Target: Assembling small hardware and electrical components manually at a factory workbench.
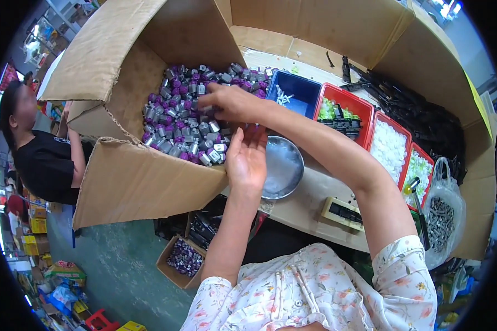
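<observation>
My right hand [230,102] reaches across my left arm to a heap of small silver motors with purple ends [176,132]. Its fingers bend down among them, and what lies between the fingertips is hidden. Just below, my left hand [248,157] is turned palm up with its fingers apart, partly under my right wrist; nothing shows in its palm. The motors lie in a large cardboard box [154,174] tipped open toward me. Right beside my left hand stands a round metal bowl [284,168] with a whitish inside.
To the right stand a blue bin with white pieces [301,99], red bins [364,118] of small parts, black parts [419,105], a bag of metal pieces [442,220], a hammer [418,204] and a cream fixture [342,214]. A person [47,146] is at left.
</observation>
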A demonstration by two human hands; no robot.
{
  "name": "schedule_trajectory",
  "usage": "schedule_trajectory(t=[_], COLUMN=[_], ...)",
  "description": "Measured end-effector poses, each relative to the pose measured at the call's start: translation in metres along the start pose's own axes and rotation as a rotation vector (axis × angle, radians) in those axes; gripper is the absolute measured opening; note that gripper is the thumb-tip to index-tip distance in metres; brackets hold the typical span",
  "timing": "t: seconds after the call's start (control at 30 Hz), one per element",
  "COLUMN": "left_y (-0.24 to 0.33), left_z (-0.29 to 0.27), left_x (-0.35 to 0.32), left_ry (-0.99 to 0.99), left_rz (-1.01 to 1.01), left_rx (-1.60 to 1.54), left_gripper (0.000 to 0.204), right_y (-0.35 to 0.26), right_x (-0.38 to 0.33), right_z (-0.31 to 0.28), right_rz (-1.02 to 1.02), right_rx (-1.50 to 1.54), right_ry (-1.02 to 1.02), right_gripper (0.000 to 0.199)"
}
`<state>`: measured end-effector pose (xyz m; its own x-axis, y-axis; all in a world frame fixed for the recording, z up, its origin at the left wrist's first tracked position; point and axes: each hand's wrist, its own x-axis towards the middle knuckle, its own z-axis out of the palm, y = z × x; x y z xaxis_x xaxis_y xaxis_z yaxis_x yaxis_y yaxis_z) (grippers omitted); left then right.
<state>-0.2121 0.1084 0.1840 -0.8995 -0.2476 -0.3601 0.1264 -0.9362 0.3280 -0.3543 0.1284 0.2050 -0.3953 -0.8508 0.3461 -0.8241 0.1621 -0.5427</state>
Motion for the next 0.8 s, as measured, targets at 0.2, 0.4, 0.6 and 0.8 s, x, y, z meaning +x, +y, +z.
schedule_trajectory(t=[0.2, 0.4, 0.6, 0.8], left_y=[0.001, 0.004, -0.02, -0.053], left_z=[0.001, 0.003, 0.011, -0.002], left_x=[0.007, 0.0, -0.042, -0.079], left_ry=[0.008, -0.08, -0.189, -0.284], left_rz=[0.012, -0.043, -0.19, -0.197], left_rx=[0.019, 0.036, 0.164, 0.461], left_gripper=[0.027, 0.03, 0.033, 0.035], right_y=[0.01, -0.039, -0.102, -0.114], right_x=[-0.01, -0.078, -0.21, -0.28], right_z=[-0.023, -0.081, -0.094, -0.042], right_rz=[0.135, 0.387, 0.427, 0.737], right_rx=[0.407, 0.634, 0.132, -0.164], right_ry=[0.217, 0.286, 0.072, -0.112], right_gripper=[0.032, 0.028, 0.032, 0.045])
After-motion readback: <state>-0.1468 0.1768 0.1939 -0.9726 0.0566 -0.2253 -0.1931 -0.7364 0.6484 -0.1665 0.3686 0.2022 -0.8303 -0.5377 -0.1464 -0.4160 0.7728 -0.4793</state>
